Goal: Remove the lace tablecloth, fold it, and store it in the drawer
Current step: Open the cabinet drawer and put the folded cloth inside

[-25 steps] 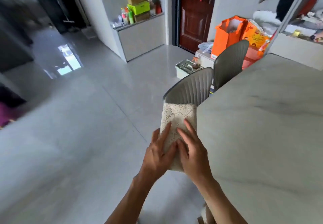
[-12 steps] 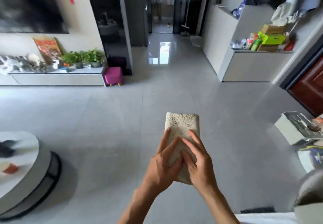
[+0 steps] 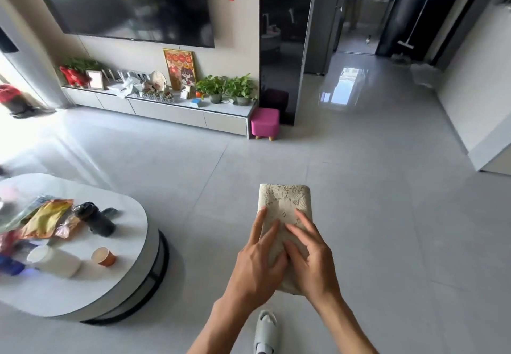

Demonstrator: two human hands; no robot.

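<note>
The cream lace tablecloth [image 3: 284, 204] is folded into a compact rectangle and held in front of me above the grey tiled floor. My left hand [image 3: 255, 265] grips its near left side, fingers spread over the top. Beside it, my right hand [image 3: 309, 259] holds the near right side, fingers also lying on the lace. The far end of the bundle sticks out beyond both hands. A long low TV cabinet [image 3: 171, 112] with flat drawer fronts stands against the far wall; its drawers look shut.
A round white coffee table [image 3: 130, 279] with snack bags, a black bottle [image 3: 95, 218] and a paper cup [image 3: 103, 256] stands at the left. A pink stool [image 3: 265, 123] sits beside the cabinet's right end. Open tiled floor lies ahead. My shoe [image 3: 265, 331] shows below.
My view has swung left, away from the marble dining table and chairs toward the TV wall and coffee table. Both hands keep the same hold on the folded tablecloth.
</note>
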